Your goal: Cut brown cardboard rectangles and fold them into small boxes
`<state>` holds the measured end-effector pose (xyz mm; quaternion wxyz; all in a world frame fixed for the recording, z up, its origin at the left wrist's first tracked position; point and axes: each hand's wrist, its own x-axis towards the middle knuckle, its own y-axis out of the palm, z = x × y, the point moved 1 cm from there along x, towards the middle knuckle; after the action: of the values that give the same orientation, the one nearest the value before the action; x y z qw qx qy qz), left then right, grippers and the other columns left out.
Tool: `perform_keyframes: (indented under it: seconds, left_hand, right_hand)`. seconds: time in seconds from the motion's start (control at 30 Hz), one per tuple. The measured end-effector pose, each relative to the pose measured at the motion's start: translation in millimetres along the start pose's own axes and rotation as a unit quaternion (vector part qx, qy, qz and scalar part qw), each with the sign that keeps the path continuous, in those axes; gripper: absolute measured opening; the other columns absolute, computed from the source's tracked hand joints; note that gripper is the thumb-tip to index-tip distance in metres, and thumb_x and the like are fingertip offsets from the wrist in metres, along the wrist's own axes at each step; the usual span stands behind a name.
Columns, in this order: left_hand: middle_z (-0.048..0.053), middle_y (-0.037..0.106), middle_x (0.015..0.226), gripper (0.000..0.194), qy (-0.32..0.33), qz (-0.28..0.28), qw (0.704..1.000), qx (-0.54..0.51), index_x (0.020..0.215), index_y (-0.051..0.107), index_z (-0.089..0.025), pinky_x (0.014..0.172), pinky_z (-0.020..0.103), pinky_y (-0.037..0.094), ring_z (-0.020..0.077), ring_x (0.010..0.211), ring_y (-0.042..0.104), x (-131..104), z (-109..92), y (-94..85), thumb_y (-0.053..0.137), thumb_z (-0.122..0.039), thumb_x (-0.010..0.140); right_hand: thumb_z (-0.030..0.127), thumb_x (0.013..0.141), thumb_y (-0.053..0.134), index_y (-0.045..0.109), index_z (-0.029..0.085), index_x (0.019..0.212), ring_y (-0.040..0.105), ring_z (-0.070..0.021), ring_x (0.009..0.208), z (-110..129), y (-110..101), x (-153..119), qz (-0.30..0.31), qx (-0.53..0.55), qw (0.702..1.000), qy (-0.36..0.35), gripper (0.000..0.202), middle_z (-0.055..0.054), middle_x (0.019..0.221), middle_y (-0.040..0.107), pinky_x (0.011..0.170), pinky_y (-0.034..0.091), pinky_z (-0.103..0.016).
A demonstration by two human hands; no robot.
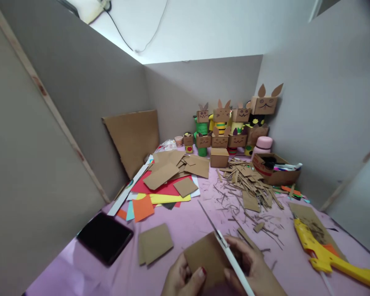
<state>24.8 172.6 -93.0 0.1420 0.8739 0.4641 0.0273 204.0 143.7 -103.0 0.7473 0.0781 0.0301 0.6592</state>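
My left hand [188, 276] is closed on the near left part of a brown cardboard piece [210, 257], thumb on top. White-handled scissors [234, 261] are in my right hand [249, 263], seen nearly edge-on with the narrow blades pointing away to the left. They cross the cardboard's far right corner, and my right fingers wrap close beside its right edge. The lower handle runs out of the frame. To the left lie two stacked cardboard squares [156, 243].
A black tablet-like slab [105, 237] lies at left. Behind are coloured paper [143, 207], cardboard sheets [162, 176] and a heap of scraps [249, 183]. A yellow glue gun [325, 255] lies at right, near a box of pens [276, 176]. Cardboard-headed figures [220, 139] stand at the back.
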Motion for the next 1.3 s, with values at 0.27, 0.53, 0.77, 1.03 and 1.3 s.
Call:
perform_keyframes:
  seconds: [0.27,0.53,0.77,1.03,1.3]
  left_hand:
    - [0.017,0.048,0.136,0.047,0.246,0.175,0.737,0.605,0.136,0.033,-0.033,0.094,0.057,0.036,0.0372,0.122,0.044,12,16,10.1,0.041,-0.031,0.09]
    - [0.009,0.065,0.091,0.016,0.248,0.119,0.648,0.711,0.094,0.058,-0.017,0.07,0.035,0.047,0.0228,0.082,0.058,57,-11,59.6,0.043,-0.017,0.087]
    - [-0.002,0.051,0.135,0.031,0.404,0.245,0.596,0.649,0.12,0.048,-0.035,0.1,0.04,0.03,0.0203,0.128,0.035,55,0,66.5,0.042,-0.032,0.09]
    - [0.002,0.058,0.128,0.029,0.333,0.177,0.629,0.68,0.114,0.057,-0.032,0.104,0.05,0.02,0.0258,0.13,0.032,96,-38,64.8,0.043,-0.025,0.089]
    - [0.009,0.049,0.138,0.041,0.182,0.108,0.884,0.418,0.122,0.054,-0.027,0.108,0.05,0.018,0.0286,0.131,0.032,79,-47,32.1,0.055,-0.037,0.082]
  right_hand:
    - [0.027,0.061,0.077,0.055,0.021,0.099,0.042,-0.0059,0.042,47,-29,12,-0.145,0.089,0.985,0.024,0.044,0.01,0.05,0.052,0.04,0.034,-0.015]
    - [0.022,0.062,0.076,0.057,0.022,0.102,0.046,-0.006,0.043,57,-59,31,-0.22,0.097,0.969,-0.051,0.044,0.01,0.051,0.055,0.04,0.034,-0.013]
    - [0.024,0.055,0.079,0.058,0.021,0.093,0.045,-0.006,0.044,49,-77,44,-0.247,0.111,0.961,-0.056,0.043,0.01,0.056,0.055,0.04,0.037,-0.015]
    - [0.02,0.048,0.081,0.06,0.023,0.095,0.05,-0.0068,0.048,44,-78,42,-0.261,0.123,0.957,-0.027,0.052,0.008,0.063,0.061,0.043,0.041,-0.015]
    - [0.022,0.052,0.081,0.059,0.02,0.095,0.044,-0.0073,0.047,57,-65,36,-0.213,0.097,0.972,-0.016,0.049,0.01,0.052,0.054,0.043,0.038,-0.015]
